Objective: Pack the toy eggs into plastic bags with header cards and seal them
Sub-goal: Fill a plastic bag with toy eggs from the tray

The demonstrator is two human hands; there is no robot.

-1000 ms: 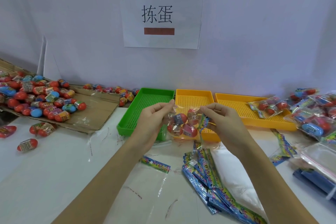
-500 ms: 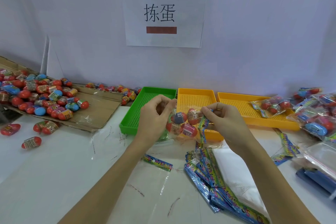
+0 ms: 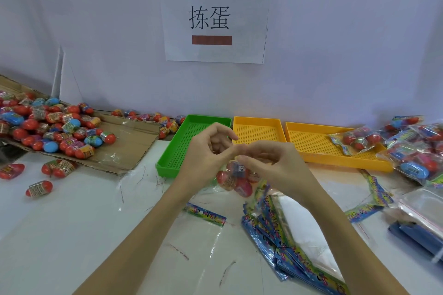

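A clear plastic bag of toy eggs (image 3: 236,179) hangs low in front of the green tray, with red and blue eggs showing through it. My left hand (image 3: 208,153) and my right hand (image 3: 271,163) meet just above it, and their fingertips pinch the bag's top edge together. The top edge itself is hidden by my fingers. A stack of empty bags with colourful header cards (image 3: 282,235) lies on the table under my right forearm. One single empty bag with header card (image 3: 206,215) lies flat near my left forearm.
Loose toy eggs (image 3: 48,127) are heaped on a cardboard sheet (image 3: 129,146) at the left, a few on the table. A green tray (image 3: 191,132) and two yellow trays (image 3: 259,129) stand at the back. Filled bags (image 3: 417,151) pile up at the right, one in the far yellow tray.
My hands have come closer together above the bag, and the bag of eggs has dropped lower below them, hanging instead of being held spread out between them.
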